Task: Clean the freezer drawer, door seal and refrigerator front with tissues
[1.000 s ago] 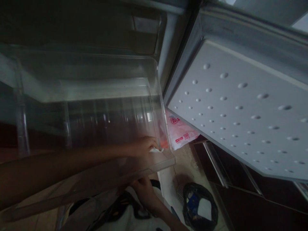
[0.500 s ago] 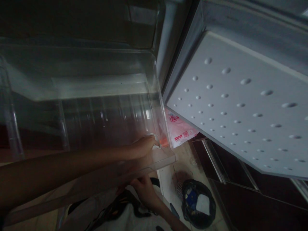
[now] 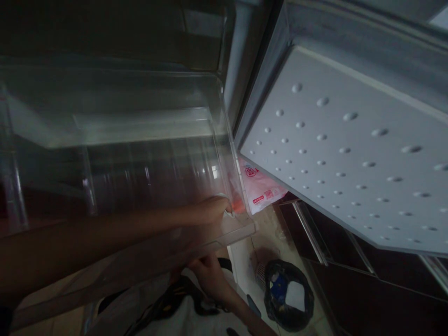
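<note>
My left hand [image 3: 214,210] reaches into a clear plastic drawer [image 3: 147,179], close to its front right corner. It is closed on a white cloth [image 3: 228,214], of which only small edges show around the fingers; it may be a paper wipe. The cloth lies against the drawer's inside near the right wall. Outside and below the drawer's front edge, my right hand [image 3: 208,275] is closed around that edge, its thumb side showing and its other fingers mostly hidden. The drawer hangs tilted, in front of a dark fridge compartment.
An open fridge door [image 3: 345,154] with a dimpled white lining fills the right. A pink-and-white plastic bag [image 3: 264,191] sits behind the drawer's corner. On the tiled floor stands a bin with a black liner [image 3: 289,296]. Dark cabinet fronts [image 3: 378,289] are at lower right.
My left hand with the white cloth has barely shifted within the drawer's corner. The whole view has moved slightly; my right hand keeps its hold on the drawer.
</note>
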`<state>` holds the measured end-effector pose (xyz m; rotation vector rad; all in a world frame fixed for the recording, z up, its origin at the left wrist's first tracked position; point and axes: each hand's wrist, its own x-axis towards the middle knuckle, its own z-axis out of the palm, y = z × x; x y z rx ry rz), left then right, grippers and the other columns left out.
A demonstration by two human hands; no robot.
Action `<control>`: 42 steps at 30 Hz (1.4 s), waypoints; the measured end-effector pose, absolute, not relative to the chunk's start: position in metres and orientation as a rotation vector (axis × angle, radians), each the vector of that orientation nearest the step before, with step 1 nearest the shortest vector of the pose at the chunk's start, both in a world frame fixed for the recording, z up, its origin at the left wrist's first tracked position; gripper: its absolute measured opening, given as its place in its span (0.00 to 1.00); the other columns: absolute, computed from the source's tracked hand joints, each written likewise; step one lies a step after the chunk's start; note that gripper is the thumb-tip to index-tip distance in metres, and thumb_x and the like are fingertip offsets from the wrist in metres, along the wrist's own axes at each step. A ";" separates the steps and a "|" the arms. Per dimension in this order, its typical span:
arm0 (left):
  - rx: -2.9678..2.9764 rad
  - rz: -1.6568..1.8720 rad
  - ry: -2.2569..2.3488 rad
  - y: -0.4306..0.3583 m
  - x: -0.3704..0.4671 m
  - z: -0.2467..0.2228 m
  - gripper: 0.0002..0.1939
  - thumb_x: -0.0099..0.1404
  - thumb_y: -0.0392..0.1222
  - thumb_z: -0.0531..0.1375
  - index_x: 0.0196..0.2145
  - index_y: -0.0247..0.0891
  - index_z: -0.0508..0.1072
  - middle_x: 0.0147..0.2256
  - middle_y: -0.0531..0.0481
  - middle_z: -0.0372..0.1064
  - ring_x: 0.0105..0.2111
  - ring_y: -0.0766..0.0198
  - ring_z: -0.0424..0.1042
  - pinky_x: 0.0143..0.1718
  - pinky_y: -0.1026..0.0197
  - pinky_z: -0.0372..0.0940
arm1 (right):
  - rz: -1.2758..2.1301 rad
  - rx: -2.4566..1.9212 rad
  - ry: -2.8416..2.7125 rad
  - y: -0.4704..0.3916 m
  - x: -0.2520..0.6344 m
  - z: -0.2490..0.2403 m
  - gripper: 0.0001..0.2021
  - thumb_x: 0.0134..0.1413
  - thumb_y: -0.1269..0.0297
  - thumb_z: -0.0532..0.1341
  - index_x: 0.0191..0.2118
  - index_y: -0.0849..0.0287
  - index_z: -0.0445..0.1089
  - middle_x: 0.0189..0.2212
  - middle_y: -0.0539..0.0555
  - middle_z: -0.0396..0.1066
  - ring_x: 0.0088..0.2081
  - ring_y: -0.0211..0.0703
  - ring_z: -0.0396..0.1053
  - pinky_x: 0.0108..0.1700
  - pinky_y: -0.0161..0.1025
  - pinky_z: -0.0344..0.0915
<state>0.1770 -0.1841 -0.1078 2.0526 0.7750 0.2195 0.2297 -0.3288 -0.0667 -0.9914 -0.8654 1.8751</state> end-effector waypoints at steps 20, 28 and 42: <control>2.059 0.311 0.560 -0.181 0.173 -0.085 0.19 0.56 0.21 0.51 0.36 0.33 0.78 0.37 0.43 0.76 0.37 0.62 0.74 0.40 0.64 0.65 | 1.874 -1.052 -0.808 -0.333 0.228 -0.071 0.08 0.46 0.63 0.59 0.24 0.58 0.72 0.22 0.50 0.74 0.29 0.41 0.72 0.36 0.36 0.67; 1.998 0.292 0.490 -0.178 0.170 -0.079 0.22 0.56 0.19 0.51 0.38 0.36 0.78 0.38 0.47 0.75 0.36 0.66 0.72 0.42 0.65 0.64 | 1.862 -1.110 -0.839 -0.331 0.232 -0.066 0.11 0.47 0.59 0.59 0.21 0.57 0.72 0.21 0.50 0.73 0.28 0.40 0.70 0.35 0.36 0.68; 1.920 0.234 0.937 -0.158 0.157 -0.085 0.15 0.57 0.28 0.54 0.38 0.32 0.78 0.38 0.45 0.78 0.38 0.60 0.74 0.41 0.62 0.65 | 1.886 -1.014 -0.842 -0.323 0.236 -0.055 0.14 0.49 0.62 0.56 0.18 0.58 0.71 0.16 0.49 0.69 0.22 0.38 0.67 0.31 0.35 0.66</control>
